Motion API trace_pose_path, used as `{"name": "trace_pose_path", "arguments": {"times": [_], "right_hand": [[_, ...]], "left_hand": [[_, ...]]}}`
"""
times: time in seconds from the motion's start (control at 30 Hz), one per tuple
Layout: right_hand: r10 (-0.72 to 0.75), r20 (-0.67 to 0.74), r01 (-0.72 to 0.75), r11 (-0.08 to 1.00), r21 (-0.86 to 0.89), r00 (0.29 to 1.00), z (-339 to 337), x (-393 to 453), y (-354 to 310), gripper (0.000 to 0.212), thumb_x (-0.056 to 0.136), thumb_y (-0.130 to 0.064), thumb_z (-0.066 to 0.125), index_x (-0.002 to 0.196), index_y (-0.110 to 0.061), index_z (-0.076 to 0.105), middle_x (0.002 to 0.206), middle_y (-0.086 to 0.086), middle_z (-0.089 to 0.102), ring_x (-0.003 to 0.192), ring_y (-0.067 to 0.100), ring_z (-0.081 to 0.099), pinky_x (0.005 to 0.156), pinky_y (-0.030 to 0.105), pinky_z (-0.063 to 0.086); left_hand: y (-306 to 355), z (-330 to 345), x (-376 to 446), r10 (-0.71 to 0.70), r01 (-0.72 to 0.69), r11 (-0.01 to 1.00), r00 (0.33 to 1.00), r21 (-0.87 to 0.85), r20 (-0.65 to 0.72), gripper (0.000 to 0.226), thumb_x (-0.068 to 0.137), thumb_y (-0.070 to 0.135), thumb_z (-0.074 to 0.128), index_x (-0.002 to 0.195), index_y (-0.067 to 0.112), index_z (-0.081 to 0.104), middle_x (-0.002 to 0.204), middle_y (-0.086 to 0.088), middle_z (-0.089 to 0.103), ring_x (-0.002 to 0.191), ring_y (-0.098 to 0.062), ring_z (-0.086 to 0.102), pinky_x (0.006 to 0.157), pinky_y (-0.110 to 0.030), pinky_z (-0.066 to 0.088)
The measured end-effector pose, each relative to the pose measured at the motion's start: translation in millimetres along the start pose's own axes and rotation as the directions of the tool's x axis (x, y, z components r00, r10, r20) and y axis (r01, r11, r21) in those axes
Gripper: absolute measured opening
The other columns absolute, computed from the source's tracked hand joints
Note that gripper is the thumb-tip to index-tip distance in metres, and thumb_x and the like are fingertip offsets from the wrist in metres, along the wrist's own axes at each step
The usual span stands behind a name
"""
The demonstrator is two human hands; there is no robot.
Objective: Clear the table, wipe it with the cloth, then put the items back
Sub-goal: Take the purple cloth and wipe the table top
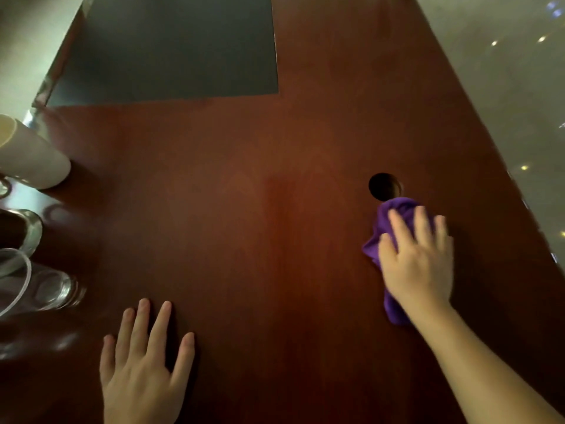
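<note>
A purple cloth [385,216] lies bunched on the dark red wooden table [244,185], right of centre. My right hand [417,255] presses flat on the cloth with straight, spread fingers, just below a round cable hole [382,185]. My left hand [146,362] rests flat on the bare tabletop near the front edge, fingers straight and spread, holding nothing. At the far left edge stand a white cup [30,154], a metal bowl-like vessel [21,231] and a clear glass [39,286].
A dark grey rectangular mat or panel [171,47] covers the table's far left part. The table's right edge runs diagonally, with pale floor [504,87] beyond it. The cups and glass crowd the left margin.
</note>
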State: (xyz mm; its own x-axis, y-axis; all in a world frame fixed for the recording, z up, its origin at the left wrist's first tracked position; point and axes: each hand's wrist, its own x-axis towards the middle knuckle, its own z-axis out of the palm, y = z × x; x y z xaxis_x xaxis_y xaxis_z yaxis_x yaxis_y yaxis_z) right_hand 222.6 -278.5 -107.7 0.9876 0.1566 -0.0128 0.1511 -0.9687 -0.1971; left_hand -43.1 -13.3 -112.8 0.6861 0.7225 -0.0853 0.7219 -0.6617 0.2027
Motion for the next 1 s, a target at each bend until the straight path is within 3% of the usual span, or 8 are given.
{"name": "trace_pose_path", "arguments": {"times": [0.13, 0.33, 0.43, 0.57, 0.7, 0.87, 1.0], "right_hand": [[0.152, 0.018, -0.151, 0.986, -0.066, 0.988, 3.4, 11.3, 9.3, 0.054, 0.1, -0.049, 0.032, 0.151, -0.032, 0.032, 0.162, 0.01, 0.023, 0.147, 0.042, 0.015, 0.117, 0.057, 0.016], [0.292, -0.017, -0.293, 0.955, -0.041, 0.956, 13.9, 23.2, -25.2, 0.057, 0.099, -0.053, 0.029, 0.152, -0.035, 0.028, 0.164, 0.008, 0.018, 0.148, 0.041, 0.009, 0.118, 0.058, 0.01], [0.267, -0.01, -0.267, 0.964, -0.018, 0.964, 21.4, 30.8, -63.2, 0.058, 0.097, -0.053, 0.031, 0.151, -0.034, 0.032, 0.163, 0.009, 0.021, 0.147, 0.044, 0.012, 0.116, 0.061, 0.013], [0.078, 0.001, -0.078, 0.995, 0.056, 0.997, 31.9, 26.1, -140.6, 0.057, 0.092, -0.047, 0.04, 0.146, -0.032, 0.043, 0.158, 0.013, 0.032, 0.144, 0.046, 0.02, 0.113, 0.062, 0.018], [-0.177, 0.049, 0.171, 0.979, 0.108, 0.983, 41.5, -4.7, -212.8, 0.056, 0.088, -0.045, 0.042, 0.143, -0.033, 0.048, 0.156, 0.012, 0.037, 0.143, 0.045, 0.024, 0.113, 0.062, 0.02], [-0.526, 0.099, 0.509, 0.847, 0.153, 0.845, 53.5, -47.7, -236.8, 0.055, 0.092, -0.049, 0.037, 0.144, -0.034, 0.046, 0.156, 0.008, 0.039, 0.145, 0.043, 0.02, 0.115, 0.062, 0.019], [-0.672, 0.125, 0.656, 0.74, 0.146, 0.73, 51.7, -51.0, -203.8, 0.055, 0.094, -0.048, 0.036, 0.146, -0.032, 0.042, 0.157, 0.007, 0.035, 0.147, 0.04, 0.02, 0.116, 0.057, 0.021]], "left_hand": [[1.8, 0.3, 0.7, -0.003, 0.003, 1.0, 1.0, 0.005, 0.009, 0.074, 0.08, 0.063, 0.031, 0.143, 0.028, 0.046, 0.157, -0.004, 0.033, 0.147, -0.02, 0.022, 0.118, -0.047, 0.013], [-2.4, 3.1, 0.6, 0.013, -0.013, 0.999, 1.0, 0.033, 0.019, 0.072, 0.082, 0.061, 0.033, 0.143, 0.026, 0.046, 0.156, -0.006, 0.033, 0.147, -0.021, 0.021, 0.118, -0.048, 0.012], [-4.6, 4.2, 1.1, 0.029, -0.03, 0.999, 0.999, 0.043, 0.017, 0.07, 0.083, 0.059, 0.035, 0.143, 0.025, 0.046, 0.156, -0.007, 0.034, 0.146, -0.022, 0.023, 0.118, -0.049, 0.014], [-6.4, 5.1, 1.5, 0.055, -0.055, 0.997, 0.998, 0.052, 0.002, 0.069, 0.085, 0.06, 0.035, 0.141, 0.023, 0.049, 0.154, -0.008, 0.038, 0.145, -0.023, 0.026, 0.116, -0.052, 0.018], [-4.8, 3.3, 1.4, 0.048, -0.047, 0.998, 0.999, 0.041, -0.012, 0.079, 0.089, 0.071, 0.013, 0.139, 0.023, 0.052, 0.152, -0.009, 0.042, 0.143, -0.024, 0.03, 0.115, -0.051, 0.02], [-4.3, 3.3, 2.0, 0.041, -0.042, 0.998, 0.999, 0.042, 0.01, 0.077, 0.089, 0.071, 0.016, 0.138, 0.024, 0.052, 0.151, -0.009, 0.043, 0.142, -0.025, 0.033, 0.114, -0.052, 0.021], [-3.3, 2.5, 2.1, 0.031, -0.033, 0.997, 0.999, 0.063, 0.039, 0.069, 0.083, 0.061, 0.034, 0.141, 0.026, 0.05, 0.153, -0.007, 0.039, 0.143, -0.024, 0.029, 0.115, -0.052, 0.022]]}}
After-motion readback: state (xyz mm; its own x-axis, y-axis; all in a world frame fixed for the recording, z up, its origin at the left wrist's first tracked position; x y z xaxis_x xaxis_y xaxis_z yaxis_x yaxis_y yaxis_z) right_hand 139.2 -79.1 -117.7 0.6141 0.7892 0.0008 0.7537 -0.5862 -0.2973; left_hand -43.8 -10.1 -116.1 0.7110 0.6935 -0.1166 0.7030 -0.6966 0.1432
